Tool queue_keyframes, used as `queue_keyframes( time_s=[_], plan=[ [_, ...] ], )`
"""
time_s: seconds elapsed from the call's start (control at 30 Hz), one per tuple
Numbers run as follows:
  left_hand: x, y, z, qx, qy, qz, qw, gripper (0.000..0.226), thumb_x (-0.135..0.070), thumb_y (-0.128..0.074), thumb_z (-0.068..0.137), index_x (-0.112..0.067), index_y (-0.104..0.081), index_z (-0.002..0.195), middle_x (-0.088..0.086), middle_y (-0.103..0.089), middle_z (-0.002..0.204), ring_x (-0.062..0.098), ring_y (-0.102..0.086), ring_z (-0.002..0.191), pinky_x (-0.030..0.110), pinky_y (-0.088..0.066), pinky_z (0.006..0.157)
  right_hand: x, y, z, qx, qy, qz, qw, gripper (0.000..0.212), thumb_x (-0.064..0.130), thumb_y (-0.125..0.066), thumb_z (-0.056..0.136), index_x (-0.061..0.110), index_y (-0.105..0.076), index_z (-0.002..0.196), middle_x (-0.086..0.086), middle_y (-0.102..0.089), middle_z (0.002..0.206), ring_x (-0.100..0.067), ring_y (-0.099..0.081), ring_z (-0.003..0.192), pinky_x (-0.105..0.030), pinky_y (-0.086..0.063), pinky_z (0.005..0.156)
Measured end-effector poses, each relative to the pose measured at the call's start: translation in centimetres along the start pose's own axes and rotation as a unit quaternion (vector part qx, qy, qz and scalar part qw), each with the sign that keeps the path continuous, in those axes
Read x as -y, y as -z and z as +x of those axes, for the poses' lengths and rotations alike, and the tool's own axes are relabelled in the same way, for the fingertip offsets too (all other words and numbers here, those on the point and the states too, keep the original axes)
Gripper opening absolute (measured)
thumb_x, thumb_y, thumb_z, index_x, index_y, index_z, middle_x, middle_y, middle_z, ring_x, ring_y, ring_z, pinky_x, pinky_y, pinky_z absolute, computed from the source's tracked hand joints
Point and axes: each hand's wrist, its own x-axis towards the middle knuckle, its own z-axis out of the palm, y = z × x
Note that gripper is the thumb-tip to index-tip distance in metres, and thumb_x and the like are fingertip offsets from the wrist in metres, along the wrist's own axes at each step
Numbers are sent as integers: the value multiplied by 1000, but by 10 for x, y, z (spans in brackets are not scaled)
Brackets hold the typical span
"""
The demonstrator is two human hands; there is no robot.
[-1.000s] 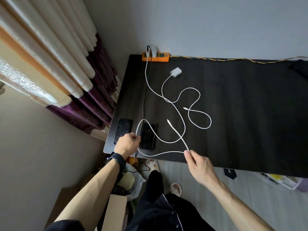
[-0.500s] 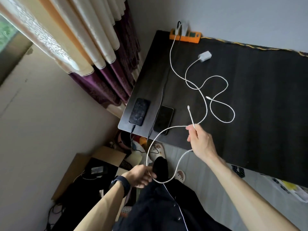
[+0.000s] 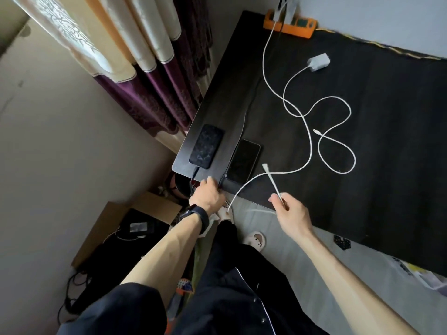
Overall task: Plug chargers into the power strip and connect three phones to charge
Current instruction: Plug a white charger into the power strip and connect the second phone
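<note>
Head view, the only one: the right hand (image 3: 291, 215) pinches a white cable (image 3: 307, 131) just behind its free plug (image 3: 265, 166), which points up over the near edge of the dark surface (image 3: 387, 165). That plug hovers just right of the bare phone (image 3: 243, 162), my landmark here. Left of that phone lies a patterned phone (image 3: 206, 146) with a dark lead at its bottom end. The left hand (image 3: 210, 194) is curled at the surface's edge just below the bare phone, among dark leads; whether it grips one I cannot tell.

Far behind the bare phone, the orange power strip (image 3: 289, 25) sits against the wall with the held cable running up to a plug in it. To the right and further back, a white charger brick (image 3: 318, 61) lies unplugged, its own cable looping to a loose tip (image 3: 316, 132).

Handling: the cable looks light and floppy, so it will sag; best held on the stiff collar behind the plug, as now. The phone looks slick and may slide when pushed, so steady it.

Hidden: only two phones show. The strip's top is cut off, and the bare phone's port is too small to read.
</note>
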Motion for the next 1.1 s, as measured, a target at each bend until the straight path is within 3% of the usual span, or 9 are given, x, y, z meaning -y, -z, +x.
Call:
queue_keyframes(
  time_s=[0.07, 0.23, 0.43, 0.57, 0.7, 0.83, 0.9, 1.0, 1.1],
  plan=[
    [-21, 2, 11, -42, -51, -4, 998, 32, -34, -54, 89, -13, -50, 114, 13, -53, 123, 38, -56, 113, 49, -49, 91, -10, 3, -6, 1, -24, 36, 999, 21, 33, -54, 98, 20, -68, 89, 8, -68, 73, -15, -60, 74, -33, -46, 74],
    [-63, -8, 31, -36, -88, 62, 994, 49, -36, -62, 87, -14, -47, 128, 12, -44, 130, 35, -44, 123, 49, -48, 94, -21, 15, -24, -7, -37, 118, 992, 12, 38, -53, 100, 31, -63, 100, 1, -57, 55, -8, -55, 51, -34, -51, 63],
    [-82, -21, 47, -57, -65, 178, 980, 95, -57, -64, 83, -11, -19, 152, 14, -35, 139, 35, -38, 127, 47, -45, 96, -17, 20, -28, -56, -75, 174, 980, 17, 23, -54, 101, 18, -62, 87, 2, -61, 60, -7, -56, 48, -16, -46, 49],
    [-88, -28, 47, -48, -59, 200, 977, 109, -59, -69, 79, -7, -9, 155, 19, -30, 142, 38, -36, 127, 46, -43, 100, -18, 17, -30, -70, -93, 203, 972, 17, 20, -54, 100, 15, -61, 85, 1, -64, 63, -12, -56, 51, -28, -48, 55],
    [-98, -13, 41, -29, -13, 126, 992, 110, -48, -79, 72, -5, -16, 152, 24, -32, 142, 41, -35, 131, 43, -35, 108, -17, 18, -40, -75, -59, 189, 977, 18, 33, -53, 101, 26, -68, 93, 6, -56, 55, -7, -49, 48, -23, -43, 55],
    [-97, 13, 42, 40, 53, -64, 996, 83, -52, -81, 58, -4, -57, 121, 18, -57, 125, 35, -54, 115, 39, -49, 95, -17, 21, -48, -58, -52, 210, 974, 19, 23, -51, 102, 19, -65, 91, 9, -62, 61, -8, -52, 52, -31, -46, 59],
    [-96, 33, 28, 94, 40, -233, 967, 52, -40, -85, 63, -3, -66, 95, 13, -69, 94, 28, -65, 86, 41, -57, 80, -17, 24, -50, -46, -38, 244, 968, 18, 15, -49, 103, 15, -62, 91, 7, -64, 67, -12, -49, 55, -33, -42, 55],
    [-96, 57, -5, 191, 0, -382, 904, 24, -16, -81, 76, -5, -61, 83, 5, -53, 58, 19, -52, 52, 32, -42, 57, -10, 31, -51, -71, -20, 264, 962, 18, 23, -51, 103, 23, -66, 92, 11, -56, 63, -7, -43, 57, -25, -33, 56],
    [-95, 66, -31, 265, -70, -436, 857, 21, -9, -78, 78, -11, -57, 76, 4, -41, 59, 17, -37, 50, 31, -28, 55, 3, 37, -50, -109, 2, 258, 960, 17, 30, -53, 102, 26, -68, 94, 15, -48, 57, -6, -41, 54, -19, -34, 53]
  ],
)
